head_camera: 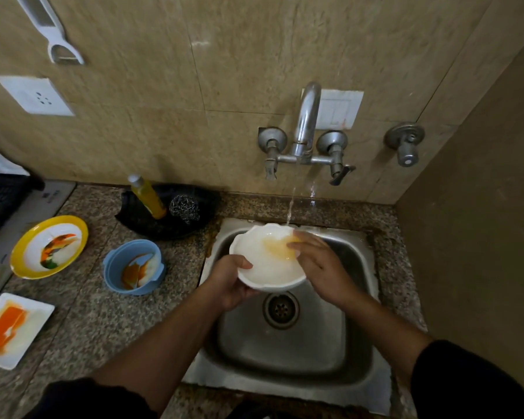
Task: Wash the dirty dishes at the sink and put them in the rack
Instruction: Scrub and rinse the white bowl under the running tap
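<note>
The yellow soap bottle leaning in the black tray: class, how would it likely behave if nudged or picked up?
The yellow soap bottle is tall, narrow and already leaning, so it probably tips easily. It looks like plastic, so likely light. Beside the sink, it may be slippery.

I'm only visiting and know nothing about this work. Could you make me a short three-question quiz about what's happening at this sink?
1. True or false: water is running from the tap onto the white bowl.
2. Which hand grips the bowl's rim, while the other rubs the orange smear inside?
A. left hand
B. right hand
3. How many dirty dishes wait on the counter left of the sink?

Key
1. True; the stream lands at the bowl's far rim.
2. A.
3. Three: the yellow-rimmed plate, the blue bowl and the white rectangular plate.
</note>
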